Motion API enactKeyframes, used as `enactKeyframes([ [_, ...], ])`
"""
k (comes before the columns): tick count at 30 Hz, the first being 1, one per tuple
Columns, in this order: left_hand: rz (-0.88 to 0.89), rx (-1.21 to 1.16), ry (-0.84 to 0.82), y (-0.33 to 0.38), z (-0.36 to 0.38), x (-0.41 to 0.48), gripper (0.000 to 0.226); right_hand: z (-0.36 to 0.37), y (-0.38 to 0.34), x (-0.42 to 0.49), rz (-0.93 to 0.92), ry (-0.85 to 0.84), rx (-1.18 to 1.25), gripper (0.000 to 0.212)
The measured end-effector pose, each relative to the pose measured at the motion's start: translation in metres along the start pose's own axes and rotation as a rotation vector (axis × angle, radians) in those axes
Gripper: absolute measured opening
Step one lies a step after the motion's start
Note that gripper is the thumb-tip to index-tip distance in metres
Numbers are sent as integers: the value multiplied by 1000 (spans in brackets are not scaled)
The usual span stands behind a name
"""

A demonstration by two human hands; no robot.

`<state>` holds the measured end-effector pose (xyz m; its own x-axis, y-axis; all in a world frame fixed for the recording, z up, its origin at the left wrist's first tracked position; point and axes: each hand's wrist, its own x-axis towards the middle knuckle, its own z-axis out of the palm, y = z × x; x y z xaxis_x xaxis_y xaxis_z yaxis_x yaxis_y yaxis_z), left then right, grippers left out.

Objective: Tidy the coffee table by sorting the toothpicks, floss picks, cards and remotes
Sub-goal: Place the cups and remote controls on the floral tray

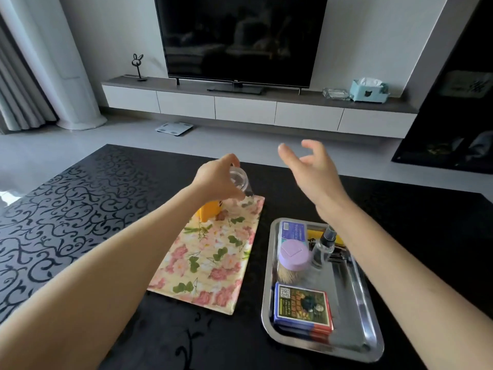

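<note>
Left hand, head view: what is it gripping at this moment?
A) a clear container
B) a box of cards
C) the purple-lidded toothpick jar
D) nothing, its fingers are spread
A: the left hand curls round a clear container above the floral mat, while the purple-lidded jar and the card box sit in the metal tray.

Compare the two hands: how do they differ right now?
The left hand grips a clear jar tilted over the floral mat; the right hand holds nothing. The left hand is curled; the right hand is spread loosely. Both are over the black table.
</note>
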<state>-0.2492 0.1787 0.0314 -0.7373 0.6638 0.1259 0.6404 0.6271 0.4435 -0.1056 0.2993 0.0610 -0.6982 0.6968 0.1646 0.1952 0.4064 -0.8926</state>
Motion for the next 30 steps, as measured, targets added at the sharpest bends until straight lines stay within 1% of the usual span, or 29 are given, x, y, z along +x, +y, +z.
enactKeyframes([
  [2,10,100,-106,5,15,16,69,-16,8,1,-53,23,-125,64],
  [3,8,142,-127,7,21,22,69,-22,13,1,-61,32,-168,62],
  [6,-10,206,-129,8,39,35,64,-32,26,1,-53,39,-209,60],
  [11,-98,196,-122,3,47,49,59,-32,41,-1,-42,27,-232,58],
  [17,-88,197,-144,3,51,53,64,-28,48,-6,-51,2,-292,54],
  [19,-92,217,-184,4,49,51,74,-33,49,-9,-49,2,-303,53],
  [21,-103,266,-168,7,43,47,80,-44,48,-14,-51,25,-312,52],
  [23,-116,261,-83,15,34,40,71,-64,48,-22,-44,79,-329,51],
  [26,-100,173,26,36,23,23,53,-106,54,-39,-19,183,-414,48],
  [28,-53,118,54,59,20,6,43,-138,64,-56,19,263,-519,47],
  [30,1,62,69,85,22,-10,38,-173,80,-73,76,344,-684,49],
])
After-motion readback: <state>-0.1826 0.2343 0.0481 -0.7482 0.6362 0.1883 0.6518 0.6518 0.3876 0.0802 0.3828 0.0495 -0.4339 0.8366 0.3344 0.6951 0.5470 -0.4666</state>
